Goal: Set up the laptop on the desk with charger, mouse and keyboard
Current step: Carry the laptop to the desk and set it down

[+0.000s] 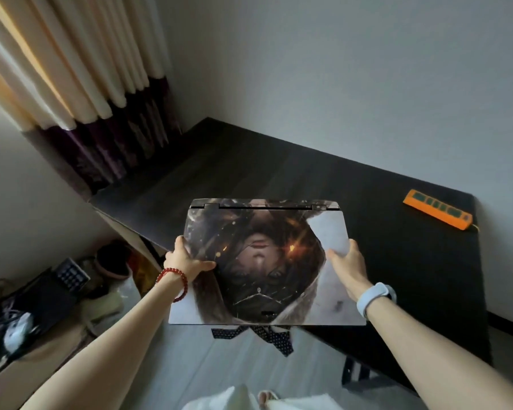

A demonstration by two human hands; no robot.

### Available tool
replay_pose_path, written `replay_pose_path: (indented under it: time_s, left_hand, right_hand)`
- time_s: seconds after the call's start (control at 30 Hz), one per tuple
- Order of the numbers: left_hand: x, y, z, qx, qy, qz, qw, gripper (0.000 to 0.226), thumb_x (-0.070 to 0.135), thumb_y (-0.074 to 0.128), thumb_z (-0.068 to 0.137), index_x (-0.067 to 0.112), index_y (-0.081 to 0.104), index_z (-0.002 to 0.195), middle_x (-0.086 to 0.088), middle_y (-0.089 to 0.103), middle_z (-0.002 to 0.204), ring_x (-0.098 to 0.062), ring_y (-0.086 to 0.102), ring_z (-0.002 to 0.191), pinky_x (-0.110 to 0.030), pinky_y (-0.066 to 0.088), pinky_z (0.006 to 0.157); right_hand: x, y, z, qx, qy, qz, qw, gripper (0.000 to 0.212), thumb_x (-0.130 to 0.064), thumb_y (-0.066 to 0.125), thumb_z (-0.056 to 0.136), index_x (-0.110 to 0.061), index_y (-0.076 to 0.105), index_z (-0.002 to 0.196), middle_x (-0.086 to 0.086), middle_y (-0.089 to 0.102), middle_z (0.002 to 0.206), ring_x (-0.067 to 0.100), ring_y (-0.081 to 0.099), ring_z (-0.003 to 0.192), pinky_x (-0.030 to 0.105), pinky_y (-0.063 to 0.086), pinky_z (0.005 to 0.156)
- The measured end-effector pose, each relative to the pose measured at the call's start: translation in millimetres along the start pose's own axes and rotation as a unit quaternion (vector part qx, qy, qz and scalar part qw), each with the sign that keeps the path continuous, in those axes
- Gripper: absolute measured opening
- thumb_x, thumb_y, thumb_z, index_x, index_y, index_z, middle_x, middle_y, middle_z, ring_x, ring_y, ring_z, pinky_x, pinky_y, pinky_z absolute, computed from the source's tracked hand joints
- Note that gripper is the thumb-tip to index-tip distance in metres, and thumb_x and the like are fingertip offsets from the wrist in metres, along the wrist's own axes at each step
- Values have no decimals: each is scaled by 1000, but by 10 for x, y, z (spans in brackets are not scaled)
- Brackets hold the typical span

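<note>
Currently both hands, left hand [187, 261] and right hand [348, 266], are gripping the closed laptop [264, 267] by its side edges over the desk [397, 247] edge, risking a slip.

The single head-worn camera is looking forward and steeply down from above the person's arms, tilting so the desk [279, 179] is running diagonally from far left to near right. It is sitting close over the held laptop [264, 267], with wide-angle bending at the edges.
</note>
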State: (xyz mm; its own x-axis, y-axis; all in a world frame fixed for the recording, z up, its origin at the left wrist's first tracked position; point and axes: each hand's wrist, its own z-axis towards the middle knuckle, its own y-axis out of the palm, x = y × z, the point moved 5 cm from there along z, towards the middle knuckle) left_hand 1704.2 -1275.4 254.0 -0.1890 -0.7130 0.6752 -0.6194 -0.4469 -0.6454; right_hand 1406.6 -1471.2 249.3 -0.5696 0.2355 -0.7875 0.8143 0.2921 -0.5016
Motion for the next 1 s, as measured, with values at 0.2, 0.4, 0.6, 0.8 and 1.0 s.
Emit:
replay_pose_path:
  time_s: [0.2,0.4,0.6,0.8,1.0]
  left_hand:
    - [341,101,1204,-47,-3,-6,999,90,24,79,69,15,24,140,-20,42,137,-38,45,120,-47,40,99]
    - [747,367,2548,-133,6,-2,991,81,21,73,75,14,26,140,-21,45,136,-39,48,118,-48,41,100]
    - [1117,789,3367,-189,-1,8,982,72,27,69,78,17,30,137,-22,45,133,-40,47,117,-52,40,101]
    - [1326,1232,3876,-228,-12,28,973,67,28,67,78,18,32,135,-22,44,131,-40,47,116,-55,41,99]
    - [1416,1423,4115,-235,-20,45,971,56,28,67,78,18,40,126,-23,46,127,-41,48,112,-57,43,96]
  right_hand:
    - [-280,408,744,28,53,15,998,60,-24,51,91,-15,25,144,16,38,145,36,42,129,46,39,102]
    - [-402,827,1326,103,134,62,984,57,-22,50,93,-16,26,144,14,37,146,35,39,131,48,38,105]
    - [-436,957,1772,143,171,89,971,53,-16,48,93,-15,29,142,15,41,144,34,43,128,46,39,105]
    - [-433,973,2220,172,213,80,958,57,-18,48,93,-19,24,145,11,33,149,32,35,134,45,36,105]
    - [-401,1005,2472,171,231,75,955,57,-17,48,94,-18,23,145,12,30,150,32,33,136,44,34,106]
